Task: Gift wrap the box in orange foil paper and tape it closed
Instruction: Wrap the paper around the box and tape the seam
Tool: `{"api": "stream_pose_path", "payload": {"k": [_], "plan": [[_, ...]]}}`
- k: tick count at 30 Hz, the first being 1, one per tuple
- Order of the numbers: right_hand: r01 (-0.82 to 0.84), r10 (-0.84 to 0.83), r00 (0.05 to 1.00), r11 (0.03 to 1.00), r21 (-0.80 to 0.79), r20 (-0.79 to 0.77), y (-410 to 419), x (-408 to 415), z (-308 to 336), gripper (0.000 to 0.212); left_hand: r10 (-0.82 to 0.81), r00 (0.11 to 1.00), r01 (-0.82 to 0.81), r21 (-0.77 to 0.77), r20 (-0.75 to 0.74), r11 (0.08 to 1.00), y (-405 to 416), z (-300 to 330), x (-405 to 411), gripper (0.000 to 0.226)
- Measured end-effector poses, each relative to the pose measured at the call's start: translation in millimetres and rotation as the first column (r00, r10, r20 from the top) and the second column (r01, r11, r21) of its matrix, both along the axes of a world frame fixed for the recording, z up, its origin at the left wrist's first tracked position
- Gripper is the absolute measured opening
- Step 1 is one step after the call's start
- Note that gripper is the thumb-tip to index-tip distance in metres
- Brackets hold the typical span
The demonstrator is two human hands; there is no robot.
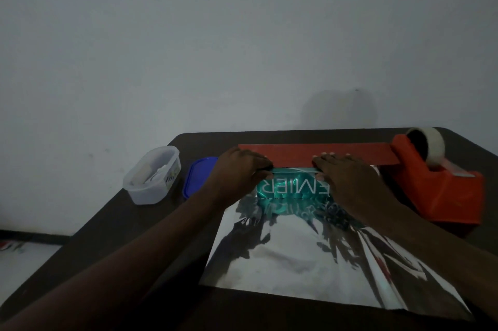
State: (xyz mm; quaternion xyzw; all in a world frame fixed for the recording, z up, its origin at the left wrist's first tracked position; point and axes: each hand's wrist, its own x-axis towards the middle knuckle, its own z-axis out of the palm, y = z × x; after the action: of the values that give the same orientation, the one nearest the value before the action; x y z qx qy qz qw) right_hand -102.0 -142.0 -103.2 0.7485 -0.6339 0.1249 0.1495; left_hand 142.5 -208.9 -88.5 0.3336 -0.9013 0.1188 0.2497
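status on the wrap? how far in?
Early. Done: teal box sits on the foil sheet, silver side up. In hand: left hand and right hand press the folded orange far edge over the box top. Left: near flap, both ends, all taping; tape dispenser untouched.

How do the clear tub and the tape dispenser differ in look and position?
The clear tub is translucent white, left of the hands; the tape dispenser is opaque orange, on the right. The tub stands open beside its blue lid; the dispenser carries a tape roll. Both rest on the dark table, untouched.
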Motion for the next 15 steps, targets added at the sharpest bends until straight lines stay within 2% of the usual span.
{"api": "stream_pose_path", "payload": {"k": [7,10,11,13,15], "plan": [[-0.022,0.021,1.0,0.997,-0.074,-0.009,-1.9,-1.1,-5.9,0.041,-0.038,0.992,0.034,-0.036,-0.12,0.999,1.9,-5.7,3.1,0.024],[-0.054,0.063,0.995,0.992,-0.112,0.078,1.5,-0.3,-5.6,0.047,-0.047,0.989,0.041,-0.046,-0.142,0.998,2.4,-6.6,3.9,0.02],[-0.064,0.077,0.993,0.989,-0.131,0.094,3.8,0.0,-5.3,0.045,-0.051,0.988,0.044,-0.048,-0.144,0.998,2.7,-7.0,4.3,0.017],[-0.053,0.077,0.989,0.981,-0.185,0.126,9.1,-0.6,-4.1,0.027,-0.043,0.987,0.035,-0.051,-0.157,0.998,3.3,-8.7,5.5,0.014],[-0.058,0.09,0.985,0.977,-0.203,0.151,11.3,-3.0,-6.2,0.04,-0.026,0.981,0.02,-0.032,-0.194,0.999,3.9,-10.1,6.9,0.011]]}}
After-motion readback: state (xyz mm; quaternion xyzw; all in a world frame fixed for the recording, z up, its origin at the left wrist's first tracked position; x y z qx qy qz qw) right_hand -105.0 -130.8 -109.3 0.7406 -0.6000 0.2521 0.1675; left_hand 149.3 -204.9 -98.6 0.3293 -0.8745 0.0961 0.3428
